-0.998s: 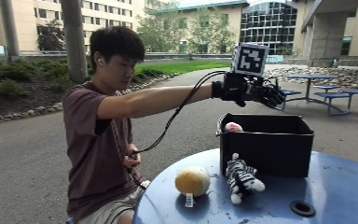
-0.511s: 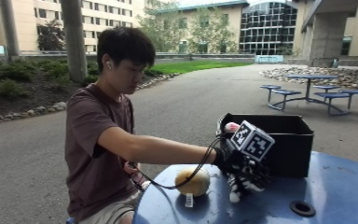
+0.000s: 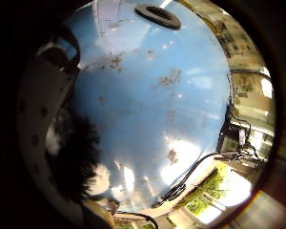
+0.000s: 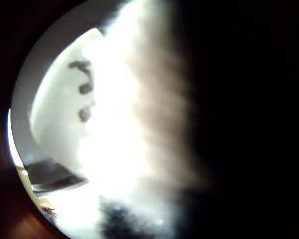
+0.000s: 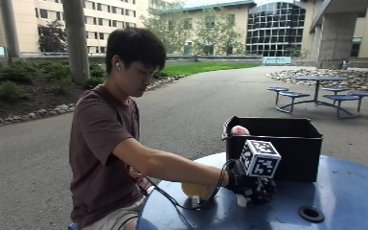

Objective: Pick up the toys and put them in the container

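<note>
Zebra toy (image 5: 243, 199): on the blue table (image 5: 350, 191), low centre of the outside frame, just in front of the black container (image 5: 280, 143). Almost wholly covered by the gloved right hand (image 5: 253, 188); only a white leg end shows under the glove. In the thumb side palm view, white plush with dark stripes (image 4: 114, 134) fills the frame, so the toy is right against the palm. In the little finger side palm view, black and white fur (image 3: 74, 157) sits at the edge of the frame beside the hand's strap, over the blue tabletop (image 3: 152, 105).

Right hand: down on the zebra toy, palm on it. Whether the fingers are curled round it or lying flat cannot be told; the glove and the arm hide them.

Yellow round toy (image 5: 197, 190): on the table just left of the gloved hand, partly behind the forearm, lower centre of the outside frame.

Pink and white toy (image 5: 239, 130): inside the container at its left rear corner, top showing above the rim.

Container: open-topped black box, centre right, standing on the far part of the table.

Table: round, blue, with a black-ringed centre hole (image 5: 311, 213) to the lower right of the hand; the same ring (image 3: 158, 16) shows in the little finger side view.

Person: seated at left, right arm stretched over the table.
</note>
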